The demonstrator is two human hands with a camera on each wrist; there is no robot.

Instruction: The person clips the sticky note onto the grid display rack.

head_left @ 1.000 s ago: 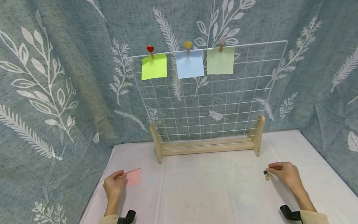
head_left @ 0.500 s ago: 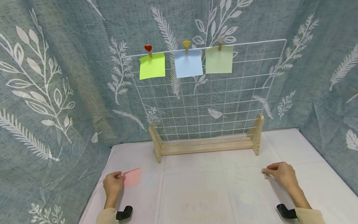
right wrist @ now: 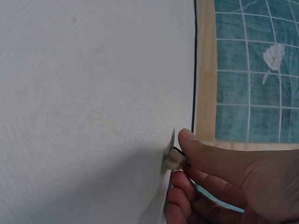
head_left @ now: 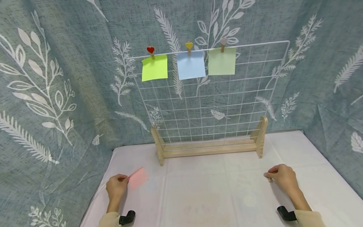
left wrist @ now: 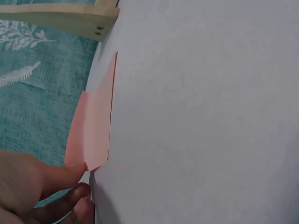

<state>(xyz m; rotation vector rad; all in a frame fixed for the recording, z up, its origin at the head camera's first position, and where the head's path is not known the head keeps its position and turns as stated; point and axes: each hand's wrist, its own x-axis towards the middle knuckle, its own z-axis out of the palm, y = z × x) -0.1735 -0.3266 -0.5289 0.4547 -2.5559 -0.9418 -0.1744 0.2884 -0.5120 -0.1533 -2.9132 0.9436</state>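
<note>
My left hand [head_left: 116,188] pinches a pink paper note [head_left: 138,178] by its near left edge, low over the left side of the table. In the left wrist view the note [left wrist: 96,121] is bent, one long edge lying along the tabletop. Over at the right, my right hand [head_left: 284,178] holds a small wooden clothespin [head_left: 269,179] between thumb and fingers, close to the cloth. The right wrist view shows the clothespin [right wrist: 176,159] partly covered by the fingertips. Its green top, seen earlier, is hidden in the head view.
A white wire grid [head_left: 215,104] stands in a wooden base [head_left: 210,152] at the back. Along its top hang a lime note [head_left: 155,68], a blue note [head_left: 191,65] and a pale green note [head_left: 222,62], each under a heart clothespin. Patterned curtain [head_left: 85,78] surrounds the white table [head_left: 198,189].
The pink note has turned and its far edge has lifted slightly, gripped by the left hand. The right hand has shifted a little left, and its fingers now cover more of the clothespin.
</note>
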